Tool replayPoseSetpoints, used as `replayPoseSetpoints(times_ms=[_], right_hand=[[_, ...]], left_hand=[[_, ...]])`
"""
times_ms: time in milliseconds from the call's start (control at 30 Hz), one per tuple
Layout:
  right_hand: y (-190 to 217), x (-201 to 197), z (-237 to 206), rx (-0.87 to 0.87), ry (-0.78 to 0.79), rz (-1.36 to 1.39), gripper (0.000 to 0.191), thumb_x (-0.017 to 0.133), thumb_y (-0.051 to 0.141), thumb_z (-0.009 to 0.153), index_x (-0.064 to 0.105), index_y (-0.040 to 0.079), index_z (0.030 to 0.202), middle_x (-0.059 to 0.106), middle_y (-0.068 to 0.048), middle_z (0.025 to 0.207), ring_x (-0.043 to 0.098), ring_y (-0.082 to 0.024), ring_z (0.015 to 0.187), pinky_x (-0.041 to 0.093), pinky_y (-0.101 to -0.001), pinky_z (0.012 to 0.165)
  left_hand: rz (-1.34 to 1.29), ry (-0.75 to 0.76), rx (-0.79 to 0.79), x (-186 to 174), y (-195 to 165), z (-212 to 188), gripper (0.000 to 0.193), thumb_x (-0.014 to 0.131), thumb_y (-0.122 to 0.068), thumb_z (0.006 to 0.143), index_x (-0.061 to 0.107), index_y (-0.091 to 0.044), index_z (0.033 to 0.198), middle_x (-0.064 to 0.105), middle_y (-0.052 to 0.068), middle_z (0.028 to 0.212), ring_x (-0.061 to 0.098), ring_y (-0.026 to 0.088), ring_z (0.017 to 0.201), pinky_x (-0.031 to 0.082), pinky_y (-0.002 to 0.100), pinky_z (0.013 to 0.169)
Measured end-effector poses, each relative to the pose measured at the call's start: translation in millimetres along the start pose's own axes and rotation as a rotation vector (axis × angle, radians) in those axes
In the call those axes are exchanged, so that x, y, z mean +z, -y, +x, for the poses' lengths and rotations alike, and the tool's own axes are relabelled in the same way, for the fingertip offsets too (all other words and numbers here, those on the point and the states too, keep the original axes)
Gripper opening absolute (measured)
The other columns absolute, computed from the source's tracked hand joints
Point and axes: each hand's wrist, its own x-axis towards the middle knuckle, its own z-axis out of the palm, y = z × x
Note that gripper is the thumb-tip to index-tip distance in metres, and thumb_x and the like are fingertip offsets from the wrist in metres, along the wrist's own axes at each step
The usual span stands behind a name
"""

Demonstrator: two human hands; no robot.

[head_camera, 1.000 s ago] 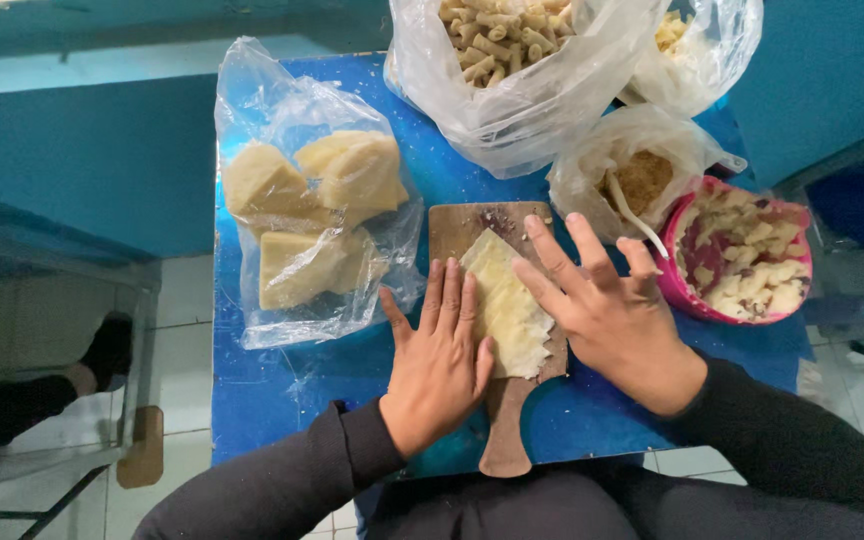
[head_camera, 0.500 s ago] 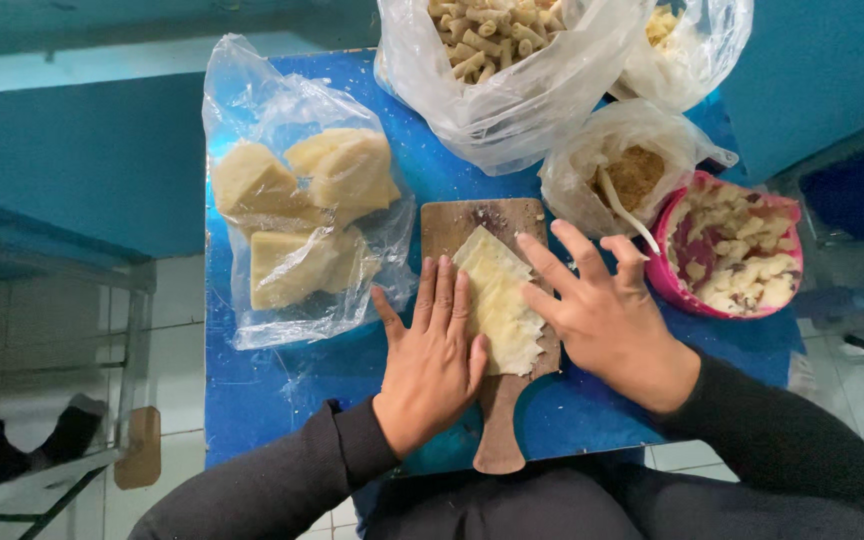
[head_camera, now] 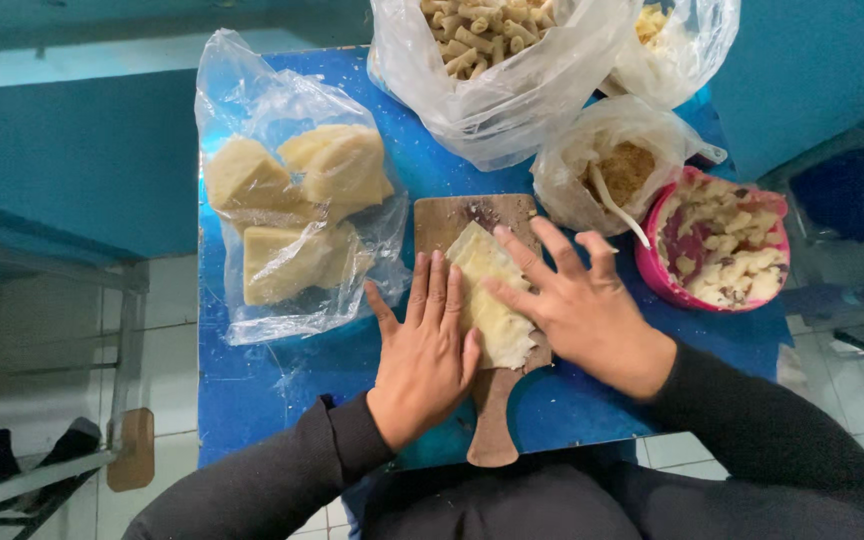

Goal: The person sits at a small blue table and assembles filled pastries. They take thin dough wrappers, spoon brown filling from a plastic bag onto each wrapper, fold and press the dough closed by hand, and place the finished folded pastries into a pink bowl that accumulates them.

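A pale yellow sheet of dough (head_camera: 489, 293) lies on a small wooden cutting board (head_camera: 449, 220) on a blue table (head_camera: 282, 380). My left hand (head_camera: 427, 348) rests flat on the board's left side, fingers together and touching the sheet's left edge. My right hand (head_camera: 574, 300) lies flat with fingers spread, its fingertips pressing on the sheet's right part. Neither hand holds anything.
A clear bag with pale dough blocks (head_camera: 297, 205) lies left of the board. Behind it are a bag of short tube pieces (head_camera: 492, 60), another bag (head_camera: 672, 40), and a bag of brown crumbs with a spoon (head_camera: 617, 170). A pink bowl of chopped pieces (head_camera: 717, 250) sits right.
Both hands stay flat on the dough sheet; they have shifted only slightly as the view moved a little.
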Motion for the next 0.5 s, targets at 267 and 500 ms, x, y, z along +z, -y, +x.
replayPoseSetpoints(times_ms=[267,500], right_hand=[[-67.3,-32.4,-26.1,0.422,0.038,0.039,0.039,0.078,0.039,0.084,0.07,0.02,0.116,0.068,0.001,0.116,0.055,-0.026,0.117,0.035,-0.0498,0.099],[-86.3,-4.8,-26.0,0.459,0.09,0.008,0.039,0.08,0.032,0.079,0.07,0.019,0.115,0.07,-0.002,0.098,0.063,-0.026,0.1,0.039,-0.0499,0.089]], left_hand=[[-0.035,0.004,-0.019,4.3,1.0,2.1,0.073,0.046,-0.035,0.098,0.032,0.008,0.155,0.025,0.025,0.166,0.013,0.036,0.158,-0.011,0.077,0.112],[-0.056,-0.002,-0.025,6.8,4.5,7.6,0.073,0.047,-0.035,0.098,0.031,0.009,0.155,0.023,0.025,0.167,0.014,0.036,0.158,-0.011,0.077,0.113]])
